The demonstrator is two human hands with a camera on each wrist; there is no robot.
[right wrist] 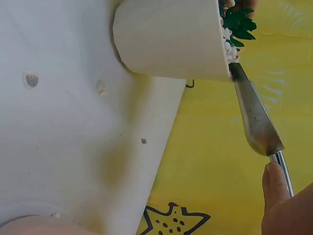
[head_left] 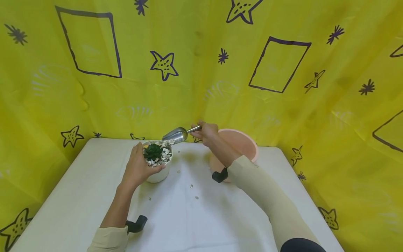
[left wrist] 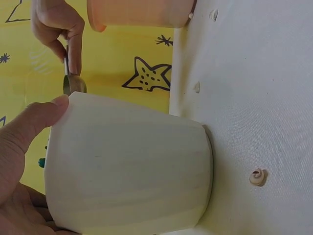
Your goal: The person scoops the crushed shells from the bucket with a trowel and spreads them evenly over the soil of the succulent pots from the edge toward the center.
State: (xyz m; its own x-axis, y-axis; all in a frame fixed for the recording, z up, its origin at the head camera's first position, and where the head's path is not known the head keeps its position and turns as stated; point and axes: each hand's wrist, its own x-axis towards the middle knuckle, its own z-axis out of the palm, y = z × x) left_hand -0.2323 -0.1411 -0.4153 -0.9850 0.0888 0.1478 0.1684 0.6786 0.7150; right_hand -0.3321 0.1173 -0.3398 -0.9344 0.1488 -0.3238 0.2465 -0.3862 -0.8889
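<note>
A white flower pot [head_left: 158, 175] stands on the table with a green succulent [head_left: 153, 151] and white shells and pebbles [head_left: 164, 154] at its top. My left hand [head_left: 138, 168] grips the pot near its rim, thumb on the near side and fingers round the far left. My right hand [head_left: 206, 132] holds a metal scoop [head_left: 177, 135] by its handle. In the right wrist view the tip of the scoop's bowl is right at the pot's rim, tilted down toward the shells. The left wrist view shows the pot's plain wall, with its bottom on the table.
A pink bucket [head_left: 242, 141] stands to the right, partly behind my right forearm. Several small shells lie scattered on the white table [head_left: 176, 224], one a curled shell [left wrist: 257, 176] close to the pot. A yellow curtain [head_left: 195, 70] with drawn stars hangs behind the table's far edge.
</note>
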